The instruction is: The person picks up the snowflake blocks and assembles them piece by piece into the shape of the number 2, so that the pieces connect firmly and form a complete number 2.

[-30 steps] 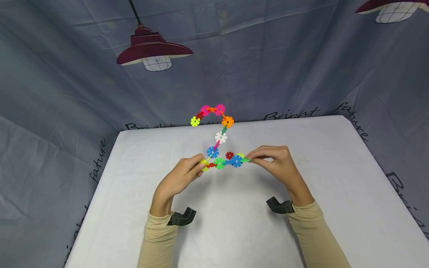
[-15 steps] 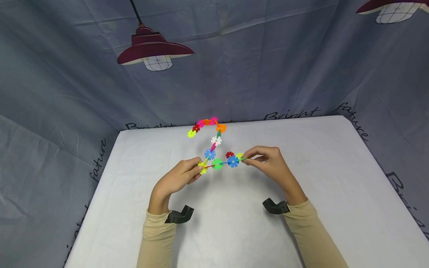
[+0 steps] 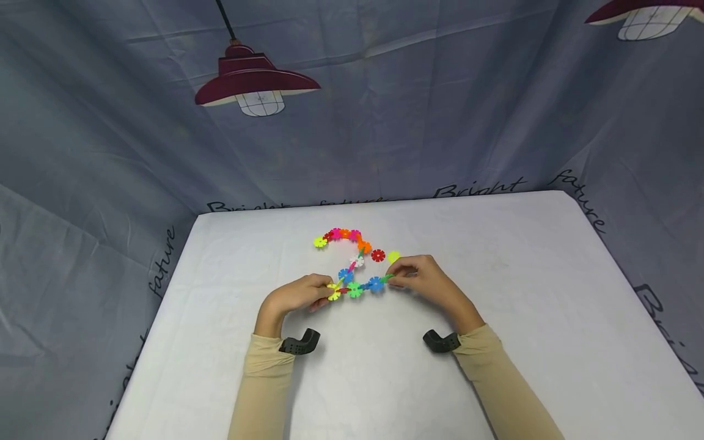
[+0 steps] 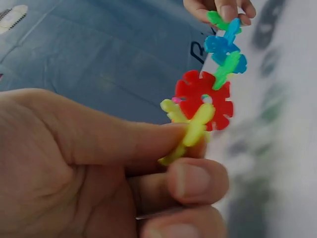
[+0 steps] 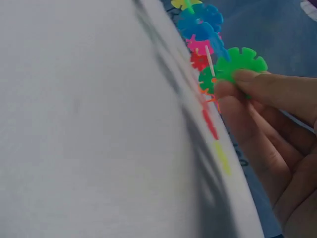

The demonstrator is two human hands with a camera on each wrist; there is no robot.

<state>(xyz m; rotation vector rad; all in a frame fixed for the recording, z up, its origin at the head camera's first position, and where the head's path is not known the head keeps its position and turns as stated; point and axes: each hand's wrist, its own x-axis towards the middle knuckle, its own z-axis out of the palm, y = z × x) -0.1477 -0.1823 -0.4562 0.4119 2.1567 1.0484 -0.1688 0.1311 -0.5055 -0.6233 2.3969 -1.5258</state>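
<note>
A chain of colourful notched plastic discs (image 3: 354,289), slotted together, curves in a shape like a 2. At its lower left corner my left hand (image 3: 297,296) pinches a yellow disc (image 4: 195,126) between thumb and fingers. A red disc (image 4: 193,94) joins on just beyond it. My right hand (image 3: 425,278) pinches the green disc (image 5: 242,63) at the chain's right end, next to a blue disc (image 5: 198,22). The held stretch is above the table, its shadow apart from it. Whether the curved far part touches the table I cannot tell.
A loose red disc (image 3: 377,255) and a loose yellow disc (image 3: 393,256) lie on the white table (image 3: 522,256), just beyond my right hand. Behind the table's far edge hangs a grey cloth backdrop (image 3: 418,122) with printed lamps and lettering.
Both hands have lowered the chain toward the table, and its far curve has dropped from over the backdrop to over the table. My right hand has shifted left. The loose discs have stayed put.
</note>
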